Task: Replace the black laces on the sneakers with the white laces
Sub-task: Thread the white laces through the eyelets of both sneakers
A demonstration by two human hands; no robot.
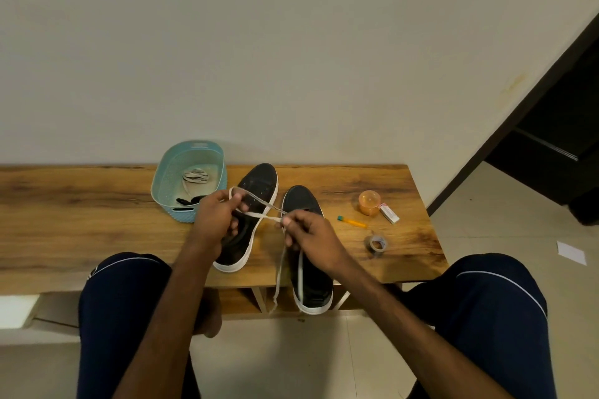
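On the bench (97, 230) one sneaker (261, 183) lies by the basket (168, 178) and the other sneaker (316, 285) lies to its right, heel past the front edge. My left hand (214, 220) and right hand (311, 236) each pinch the white lace (259, 204) in curled fingers, crossed between them over the shoes, its tails hanging from the right hand. Black laces (191, 201) and a second white lace (195, 175) lie in the basket, so I judge threading is starting. Next I would need a lace tip fed into a toe-end eyelet. My hands hide most eyelets, and I cannot tell which shoe the lace enters.
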